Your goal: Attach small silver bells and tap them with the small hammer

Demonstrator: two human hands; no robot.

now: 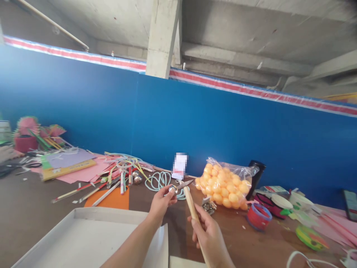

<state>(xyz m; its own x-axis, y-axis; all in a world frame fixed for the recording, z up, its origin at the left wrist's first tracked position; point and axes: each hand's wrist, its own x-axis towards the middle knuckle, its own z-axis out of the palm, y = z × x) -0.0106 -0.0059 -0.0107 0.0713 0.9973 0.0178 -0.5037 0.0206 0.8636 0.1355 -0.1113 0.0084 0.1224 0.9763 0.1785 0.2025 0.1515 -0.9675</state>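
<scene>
My left hand (161, 203) is closed in a pinch on a small silver bell (173, 190), held above the brown table. My right hand (209, 235) is wrapped round the wooden handle of a small hammer (190, 203), whose metal head (184, 183) points at the bell and nearly touches it. A clear bag of orange ping-pong balls (225, 184) lies just right of the hammer head. More metal bells (209, 207) sit on the table between the hammer and the bag.
A white tray (83, 238) lies at the near left. Pale green cord coils (160, 180), an orange sheet (113, 199), coloured sticks and paper (69, 163) spread at left. Red tape roll (259, 216), black cup (256, 175), and craft bits lie right. A blue wall stands behind.
</scene>
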